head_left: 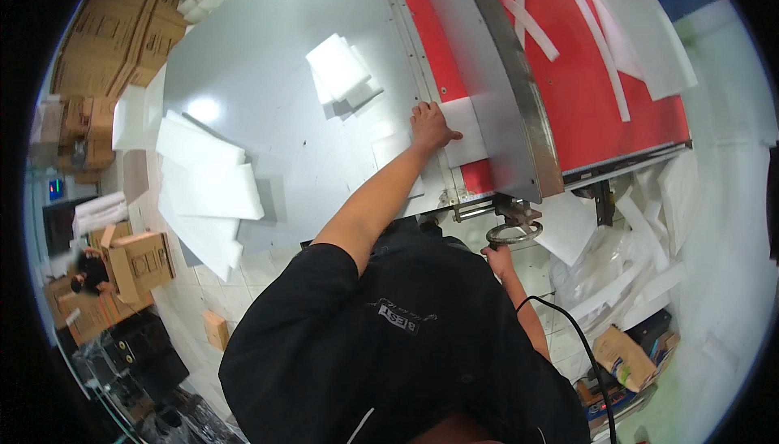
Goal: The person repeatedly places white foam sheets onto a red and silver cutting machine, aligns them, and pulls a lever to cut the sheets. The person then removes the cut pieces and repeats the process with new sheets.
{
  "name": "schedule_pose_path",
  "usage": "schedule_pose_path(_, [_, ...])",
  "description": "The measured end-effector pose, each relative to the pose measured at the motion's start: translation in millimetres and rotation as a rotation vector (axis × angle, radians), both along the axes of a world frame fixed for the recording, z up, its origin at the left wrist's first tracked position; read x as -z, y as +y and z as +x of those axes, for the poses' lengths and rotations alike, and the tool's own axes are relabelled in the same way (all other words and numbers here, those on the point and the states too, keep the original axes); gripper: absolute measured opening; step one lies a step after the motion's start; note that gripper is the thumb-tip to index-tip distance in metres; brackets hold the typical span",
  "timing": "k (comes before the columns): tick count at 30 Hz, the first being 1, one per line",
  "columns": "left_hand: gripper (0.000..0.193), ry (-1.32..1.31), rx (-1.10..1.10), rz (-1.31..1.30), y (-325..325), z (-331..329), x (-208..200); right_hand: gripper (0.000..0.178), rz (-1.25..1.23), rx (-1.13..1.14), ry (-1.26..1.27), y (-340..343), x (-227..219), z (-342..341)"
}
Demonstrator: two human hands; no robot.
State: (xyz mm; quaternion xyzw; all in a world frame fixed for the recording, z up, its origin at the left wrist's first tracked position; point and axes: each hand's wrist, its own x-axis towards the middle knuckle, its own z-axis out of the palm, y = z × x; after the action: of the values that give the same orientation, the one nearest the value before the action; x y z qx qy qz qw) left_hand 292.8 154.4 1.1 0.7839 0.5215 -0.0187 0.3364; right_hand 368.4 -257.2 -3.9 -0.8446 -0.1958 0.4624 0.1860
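Observation:
My left hand is at the left edge of a small white foam piece, its thumb over the foam and its fingers curled. This piece lies on the red strip of the machine table, against a tall grey metal plate. Below the table's front edge, my right hand is closed on the handle of a metal handwheel. Part of its grip is hidden under the wheel. Another white foam sheet lies partly under my left forearm.
Foam stacks lie on the grey tabletop, one mid-table, a larger one at left. Foam strips and sheets lie on the red surface at right. Foam scraps and plastic fill the floor below. Cardboard boxes stand far left.

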Motion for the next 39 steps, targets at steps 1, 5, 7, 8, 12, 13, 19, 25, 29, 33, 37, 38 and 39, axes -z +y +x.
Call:
schedule_pose_path(1, [0.096, -0.014, -0.034, -0.030, -1, 0, -7, 0.031, 0.023, -0.028, -0.029, -4, 5, -1])
schedule_pose_path(5, [0.079, -0.312, -0.182, -0.161, -7, -16, -8, 0.028, 0.008, 0.015, 0.037, -8, 10, 1])
schedule_pose_path(7, [0.070, -0.518, -0.315, -0.348, -6, -34, -13, 0.027, 0.022, 0.033, 0.061, -3, 5, 1])
schedule_pose_path(8, [0.066, -0.614, -0.404, -0.475, -2, -51, -28, 0.026, 0.018, 0.020, 0.066, -2, 5, 1])
schedule_pose_path(12, [0.063, -0.638, -0.512, -0.390, -1, -147, -20, 0.026, 0.033, -0.017, 0.053, 0, 3, 2])
schedule_pose_path(13, [0.072, -0.437, -0.517, -0.273, -8, -165, 0, 0.026, 0.047, -0.030, 0.044, 1, 3, 3])
schedule_pose_path(19, [0.111, -0.078, -0.640, -0.413, -65, -159, 30, 0.028, 0.133, -0.018, 0.012, 9, -10, 1])
schedule_pose_path(25, [0.095, -0.048, -0.431, -0.342, -80, -90, -21, 0.031, -0.032, -0.121, 0.032, -11, 14, 14])
schedule_pose_path(29, [0.086, -0.117, -0.356, -0.296, -69, -86, -52, 0.031, 0.013, -0.131, 0.007, -20, 21, 15])
schedule_pose_path(33, [0.065, -0.031, -0.066, 0.253, -27, -128, -114, 0.031, 0.063, -0.113, -0.032, -14, 24, 20])
schedule_pose_path(37, [0.070, 0.082, -0.032, 0.270, -21, -161, -80, 0.031, 0.074, -0.093, -0.038, -17, 25, 16])
schedule_pose_path(38, [0.074, 0.115, -0.013, 0.228, -35, -167, -61, 0.032, 0.076, -0.093, -0.036, -17, 25, 16])
schedule_pose_path(39, [0.077, 0.147, 0.007, 0.191, -40, -170, -51, 0.032, 0.078, -0.092, -0.037, -18, 27, 15])
